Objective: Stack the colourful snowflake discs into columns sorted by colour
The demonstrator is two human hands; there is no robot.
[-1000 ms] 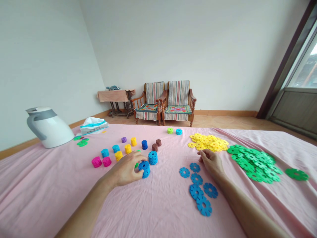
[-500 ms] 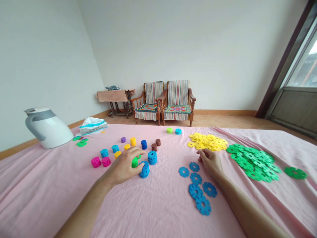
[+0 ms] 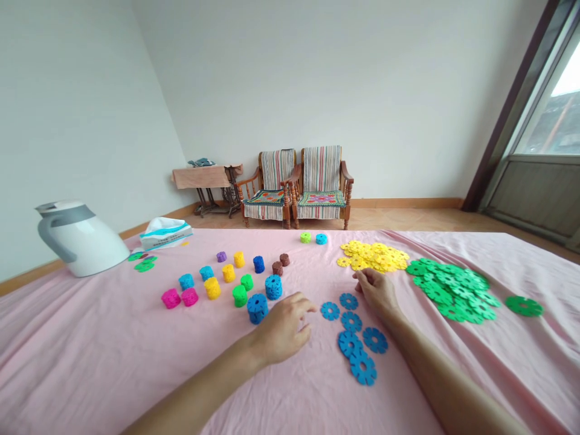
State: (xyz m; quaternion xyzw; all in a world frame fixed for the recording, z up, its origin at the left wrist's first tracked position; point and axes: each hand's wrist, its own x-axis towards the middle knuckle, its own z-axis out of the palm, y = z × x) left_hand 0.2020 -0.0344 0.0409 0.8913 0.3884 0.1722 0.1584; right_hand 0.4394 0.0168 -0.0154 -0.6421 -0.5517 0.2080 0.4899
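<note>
My left hand [image 3: 284, 327] hovers over the cloth between the stacks and the loose discs. Its thumb and fingers are apart, with nothing in them. Just left of it stand a stack of blue notched discs [image 3: 258, 309] and, behind that, another blue stack [image 3: 273, 287]. Several loose blue notched discs [image 3: 351, 321] lie flat between my two hands, some overlapping. My right hand [image 3: 377, 293] rests on the cloth behind them, fingers curled in and no disc showing at the fingertips. Beyond it spreads a pile of yellow discs [image 3: 374, 256]; a pile of green discs [image 3: 453, 290] is to its right.
Small stacks stand at left: pink [image 3: 171, 298], yellow [image 3: 212, 288], green [image 3: 240, 296], brown [image 3: 277, 268]. Lime [image 3: 305, 238] and light blue stacks [image 3: 321, 239] are at the far edge. A white jug [image 3: 88, 241] and tissue box [image 3: 166, 234] stand far left on the pink cloth [image 3: 290, 405].
My left hand has moved right, away from the blue stack, toward the loose blue discs, uncovering the green stacks. My right hand keeps its place. The view has shifted slightly.
</note>
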